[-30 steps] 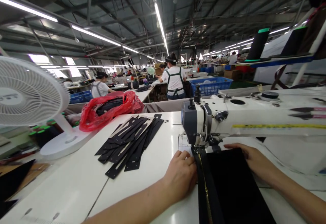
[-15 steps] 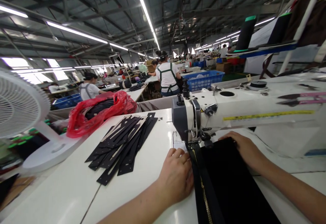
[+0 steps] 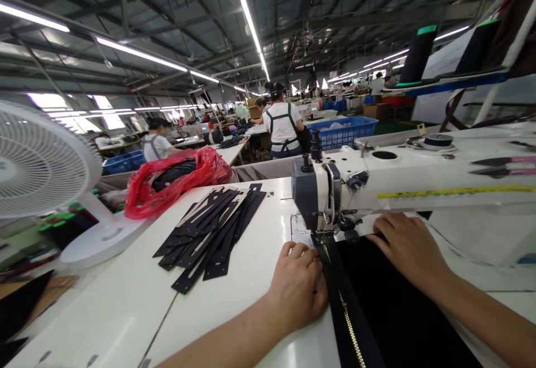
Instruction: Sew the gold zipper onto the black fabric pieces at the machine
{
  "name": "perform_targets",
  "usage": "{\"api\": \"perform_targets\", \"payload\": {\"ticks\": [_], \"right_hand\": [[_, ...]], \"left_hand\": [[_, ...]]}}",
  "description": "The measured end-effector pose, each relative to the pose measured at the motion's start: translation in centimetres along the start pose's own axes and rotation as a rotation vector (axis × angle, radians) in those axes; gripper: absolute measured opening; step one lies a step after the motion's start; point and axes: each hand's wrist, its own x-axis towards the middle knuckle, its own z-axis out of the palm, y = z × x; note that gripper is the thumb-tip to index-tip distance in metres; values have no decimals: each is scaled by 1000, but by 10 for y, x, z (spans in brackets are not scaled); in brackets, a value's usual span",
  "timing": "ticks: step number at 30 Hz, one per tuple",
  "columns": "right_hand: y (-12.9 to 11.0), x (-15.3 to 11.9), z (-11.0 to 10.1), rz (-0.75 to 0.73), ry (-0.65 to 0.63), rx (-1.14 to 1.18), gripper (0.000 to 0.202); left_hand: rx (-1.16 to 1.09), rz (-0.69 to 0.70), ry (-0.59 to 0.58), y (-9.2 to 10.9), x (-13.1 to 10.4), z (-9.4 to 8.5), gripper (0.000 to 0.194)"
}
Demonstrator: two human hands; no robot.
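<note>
Moved nearer the needle, my right hand (image 3: 408, 248) presses flat on black fabric (image 3: 389, 301); my left hand (image 3: 298, 290), fingers curled, pins its zipper (image 3: 349, 326) edge.

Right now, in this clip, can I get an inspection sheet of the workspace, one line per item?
Surface: white table, flat and glossy.
Job's things: black fabric with a gold zipper along its left edge, lying under the head of the sewing machine.
Clutter: pile of black strips; red plastic bag; white fan.
Hands: left hand flat beside the zipper, fingers by the needle; right hand flat on the fabric.
Cables: nothing seen.
Surroundings: people in aprons at other tables; blue basket; thread cones on a stand.
</note>
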Motion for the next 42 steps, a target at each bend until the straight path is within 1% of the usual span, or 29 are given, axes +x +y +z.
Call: {"api": "perform_targets", "payload": {"ticks": [2,4,6,8,10,13,16,20,28,32,36,39,42], "right_hand": [[-18,-8,0,-106,58,4,24],[-37,-16,5,-257,94,76,23],[-51,-23,14,-377,91,151,26],[-59,-26,22,-417,56,179,32],[-60,-28,27,-413,30,178,34],[-58,-27,26,-399,13,178,33],[-59,-26,25,-400,21,174,33],[-62,-25,24,-399,13,165,33],[-60,-22,21,-418,-13,138,34],[-56,-20,27,-413,-11,151,33],[-50,-15,31,-392,-25,219,32],[-50,-14,23,-416,-56,260,29],[-59,-15,7,-418,-137,273,20]], "left_hand": [[-53,-45,50,-1,-3,2,9],[-106,-70,89,-4,-6,4,20],[-132,-38,93,-7,-8,6,33],[-127,30,72,-10,-9,8,37],[-112,86,59,-13,-8,9,31],[-112,164,49,-16,-5,8,24],[-118,238,25,-18,-2,6,23],[-126,271,2,-19,0,3,23],[-143,227,-34,-18,3,0,21],[-135,193,-22,-18,5,2,20],[-140,144,-18,-19,6,7,24],[-144,95,-31,-20,6,10,25],[-147,64,-50,-20,6,10,25]]}}
